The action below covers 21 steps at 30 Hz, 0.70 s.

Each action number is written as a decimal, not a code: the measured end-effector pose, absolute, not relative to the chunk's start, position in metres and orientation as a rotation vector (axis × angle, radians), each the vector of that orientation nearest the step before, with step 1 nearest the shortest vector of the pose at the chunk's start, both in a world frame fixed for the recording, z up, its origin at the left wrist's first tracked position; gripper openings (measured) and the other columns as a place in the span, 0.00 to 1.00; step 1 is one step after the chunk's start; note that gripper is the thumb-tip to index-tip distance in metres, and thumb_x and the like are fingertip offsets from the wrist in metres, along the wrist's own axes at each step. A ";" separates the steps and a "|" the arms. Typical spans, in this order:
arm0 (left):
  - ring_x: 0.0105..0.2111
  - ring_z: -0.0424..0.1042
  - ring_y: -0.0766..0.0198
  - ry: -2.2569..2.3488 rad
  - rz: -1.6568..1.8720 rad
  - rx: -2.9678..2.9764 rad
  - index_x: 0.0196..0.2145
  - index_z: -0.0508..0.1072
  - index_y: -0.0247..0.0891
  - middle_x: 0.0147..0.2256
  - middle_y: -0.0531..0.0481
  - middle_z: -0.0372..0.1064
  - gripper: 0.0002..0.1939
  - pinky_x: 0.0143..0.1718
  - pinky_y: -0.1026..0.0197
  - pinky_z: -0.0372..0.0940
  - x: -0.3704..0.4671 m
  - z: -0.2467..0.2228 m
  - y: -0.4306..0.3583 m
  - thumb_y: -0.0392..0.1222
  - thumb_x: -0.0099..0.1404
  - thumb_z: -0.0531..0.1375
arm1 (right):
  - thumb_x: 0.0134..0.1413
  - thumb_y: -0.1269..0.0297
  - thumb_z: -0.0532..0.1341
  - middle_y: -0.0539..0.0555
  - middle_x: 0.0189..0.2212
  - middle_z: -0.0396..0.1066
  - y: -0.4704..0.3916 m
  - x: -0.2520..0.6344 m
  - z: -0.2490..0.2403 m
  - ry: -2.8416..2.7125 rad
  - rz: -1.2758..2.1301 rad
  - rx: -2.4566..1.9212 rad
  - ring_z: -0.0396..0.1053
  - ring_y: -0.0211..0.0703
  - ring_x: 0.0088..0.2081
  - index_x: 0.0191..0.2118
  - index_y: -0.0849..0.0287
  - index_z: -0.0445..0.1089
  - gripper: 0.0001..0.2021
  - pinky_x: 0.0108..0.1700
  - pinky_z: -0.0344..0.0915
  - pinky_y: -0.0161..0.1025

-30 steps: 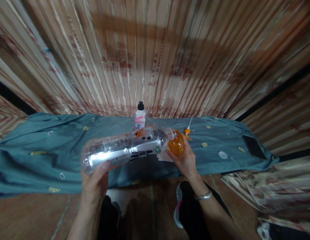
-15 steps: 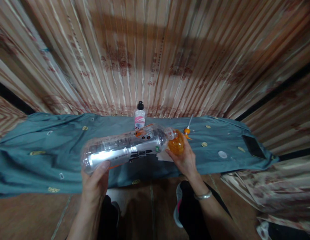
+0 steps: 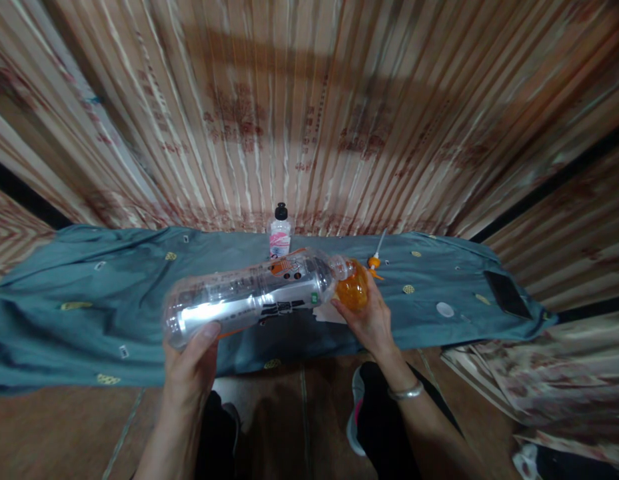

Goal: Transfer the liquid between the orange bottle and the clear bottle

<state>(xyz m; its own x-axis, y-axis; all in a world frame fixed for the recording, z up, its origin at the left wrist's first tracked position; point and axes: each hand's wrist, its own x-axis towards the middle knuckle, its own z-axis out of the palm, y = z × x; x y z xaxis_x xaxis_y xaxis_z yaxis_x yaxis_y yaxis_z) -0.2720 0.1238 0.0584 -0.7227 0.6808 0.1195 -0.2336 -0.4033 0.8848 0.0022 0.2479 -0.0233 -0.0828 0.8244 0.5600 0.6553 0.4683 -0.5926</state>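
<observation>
My left hand is closed around the base end of a large clear plastic bottle with a silver and orange label. The bottle is tilted nearly level, its neck pointing right. There its mouth meets a small amber bottle, which my right hand grips from the right side. Whether liquid passes between the two mouths I cannot tell. Just behind them, an orange pump head with a clear tube lies on the cloth. A small clear bottle with a black cap and pink label stands upright behind the large one.
A teal cloth covers the low table. Toward its right end lie a white round disc and a dark phone. A white piece of paper is partly hidden under my hands. A patterned curtain hangs behind.
</observation>
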 end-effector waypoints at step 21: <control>0.46 0.81 0.52 1.253 2.131 0.597 0.48 0.84 0.49 0.42 0.48 0.83 0.38 0.49 0.57 0.77 -0.271 0.060 0.123 0.54 0.37 0.84 | 0.58 0.45 0.72 0.65 0.69 0.72 0.248 0.003 -0.023 -1.812 0.209 -1.252 0.73 0.62 0.68 0.75 0.57 0.58 0.46 0.68 0.73 0.60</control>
<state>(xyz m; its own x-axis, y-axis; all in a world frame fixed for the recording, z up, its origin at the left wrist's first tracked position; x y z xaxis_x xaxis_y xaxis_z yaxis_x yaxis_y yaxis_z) -0.2708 0.1234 0.0601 -0.7256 0.6832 0.0818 -0.2605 -0.3827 0.8864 0.0027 0.2480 -0.0234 -0.0866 0.8167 0.5706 0.6653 0.4737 -0.5771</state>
